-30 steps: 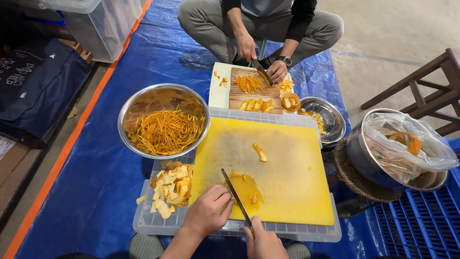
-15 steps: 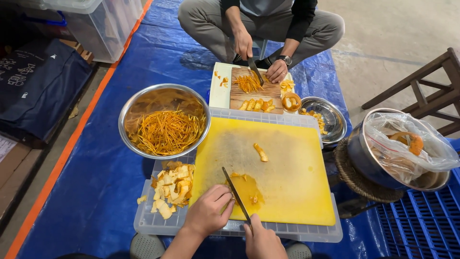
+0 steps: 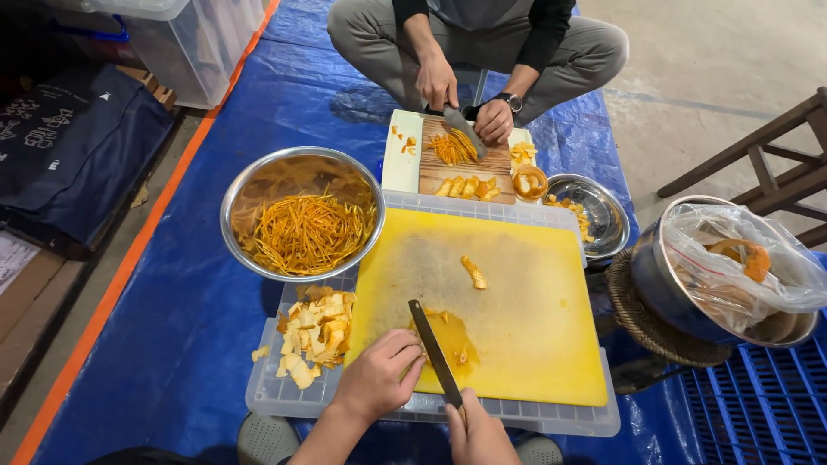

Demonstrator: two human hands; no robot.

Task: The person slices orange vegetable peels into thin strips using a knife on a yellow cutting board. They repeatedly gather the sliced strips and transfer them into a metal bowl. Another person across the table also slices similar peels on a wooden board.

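The right hand (image 3: 478, 435) is closed around the knife (image 3: 435, 351), blade pointing far-left over the yellow cutting board (image 3: 525, 301), while the left hand (image 3: 379, 376) pins orange peel (image 3: 452, 336) with curled fingers.

Your open room is lying across the yellow cutting board (image 3: 534, 344), centre to lower right, one peel strip (image 3: 473, 272) sitting mid-board. The steel bowl of shreds (image 3: 301, 215) and peel pile (image 3: 314, 331) are blocking the left; the bagged pot (image 3: 732, 275) is crowding the right edge.
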